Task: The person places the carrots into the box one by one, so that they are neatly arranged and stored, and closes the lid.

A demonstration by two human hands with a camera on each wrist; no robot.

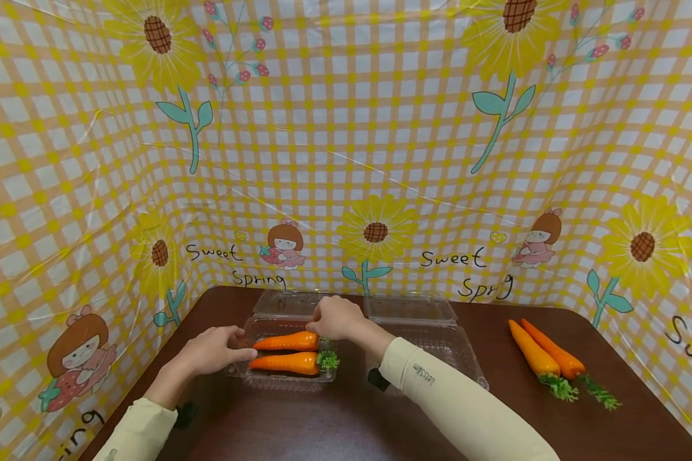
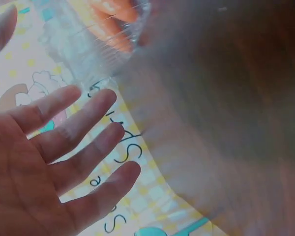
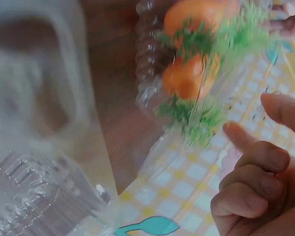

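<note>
Two orange carrots lie side by side in the left clear plastic box [image 1: 248, 372]. The front carrot [image 1: 285, 363] has its green leafy top [image 1: 327, 360] pointing right; the back carrot [image 1: 288, 341] lies parallel behind it. At the box's left end is my left hand [image 1: 210, 350], its fingers spread and nearly straight in the left wrist view, palm bare. My right hand [image 1: 341, 318] hovers at the box's back right corner by the back carrot's top. In the right wrist view its thumb and index finger stand apart, the other fingers loosely curled, nothing between them.
A second clear box [image 1: 455, 349] stands to the right, partly behind my right forearm, its lid [image 1: 412, 308] folded back. The left box's lid [image 1: 285, 304] also lies back. Two more carrots [image 1: 533, 351] lie on the brown table's right side. Patterned cloth [image 1: 346, 160] surrounds the table.
</note>
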